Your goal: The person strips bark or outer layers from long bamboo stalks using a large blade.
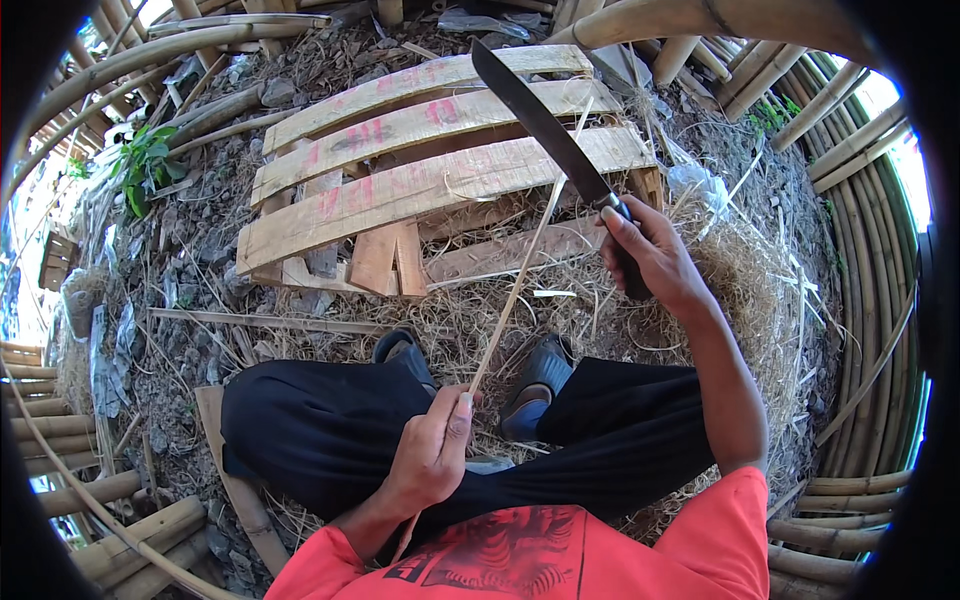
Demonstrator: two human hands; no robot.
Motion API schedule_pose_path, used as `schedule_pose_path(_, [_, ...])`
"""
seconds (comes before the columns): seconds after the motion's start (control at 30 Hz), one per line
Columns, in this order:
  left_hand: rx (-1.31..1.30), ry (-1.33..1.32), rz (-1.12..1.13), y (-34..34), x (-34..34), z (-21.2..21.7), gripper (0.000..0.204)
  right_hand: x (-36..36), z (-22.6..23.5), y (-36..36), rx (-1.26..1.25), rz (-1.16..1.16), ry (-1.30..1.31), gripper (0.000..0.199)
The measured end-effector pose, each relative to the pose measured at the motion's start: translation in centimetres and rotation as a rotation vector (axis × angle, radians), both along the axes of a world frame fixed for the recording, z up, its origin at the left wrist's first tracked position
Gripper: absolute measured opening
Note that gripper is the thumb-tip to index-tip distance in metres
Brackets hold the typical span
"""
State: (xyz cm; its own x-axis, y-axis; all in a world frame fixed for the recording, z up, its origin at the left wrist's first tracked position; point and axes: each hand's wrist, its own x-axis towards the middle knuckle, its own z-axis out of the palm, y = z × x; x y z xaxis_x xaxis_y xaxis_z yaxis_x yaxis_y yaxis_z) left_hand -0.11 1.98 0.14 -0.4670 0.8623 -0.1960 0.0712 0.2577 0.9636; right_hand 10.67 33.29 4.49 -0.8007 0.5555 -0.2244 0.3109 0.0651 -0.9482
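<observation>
My left hand (pixel 432 450) is closed around a long, thin bamboo strip (pixel 522 270) in front of my lap. The strip slants up and away to the right, and its far part passes close to the blade; whether they touch I cannot tell. In my right hand (pixel 650 250) is a large knife (pixel 540 125) with a dark handle, its long dark blade pointing up and to the left. Beyond my feet lies a wooden pallet (pixel 360 195) of pale slats with red marks, partly behind the blade and strip.
Curly shavings (pixel 740 290) cover the ground around my sandals (pixel 540 380). Bamboo poles (pixel 870 300) line the right side, with a thick pole (pixel 730 25) across the far right. A green plant (pixel 145 165) grows at the left. A flat bamboo piece (pixel 240 480) lies beside my left leg.
</observation>
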Motion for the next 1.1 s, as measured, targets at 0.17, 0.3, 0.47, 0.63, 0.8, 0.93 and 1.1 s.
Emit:
schedule_pose_path(0.17, [0.008,0.015,0.038,-0.3,0.2,-0.6,0.027,-0.7,-0.9,-1.8,-0.018,-0.058,-0.110,0.040])
schedule_pose_path(0.3, [-0.031,0.029,0.048,-0.2,-0.4,-0.5,0.024,-0.8,-0.7,-3.8,0.187,0.327,-0.209,0.036])
schedule_pose_path(0.47, [0.005,0.106,0.068,-0.3,-0.3,-0.3,0.021,-1.5,-1.2,-4.5,0.073,0.146,-0.242,0.040])
schedule_pose_path(0.63, [-0.019,0.125,0.087,0.0,-0.3,0.0,0.020,-2.0,-1.4,-3.1,0.100,-0.005,-0.222,0.039])
schedule_pose_path(0.8, [-0.045,0.114,0.113,0.3,-1.1,-1.4,0.020,-1.5,-4.7,-6.7,0.573,0.353,0.134,0.030])
schedule_pose_path(0.93, [0.004,0.053,0.112,0.2,-0.9,-0.5,0.020,-3.0,-2.2,-4.2,0.014,-0.028,-0.079,0.029])
schedule_pose_path(1.1, [0.019,0.251,0.229,-1.0,-1.2,-1.5,0.024,-2.3,-2.7,-8.9,0.237,0.498,-0.125,0.033])
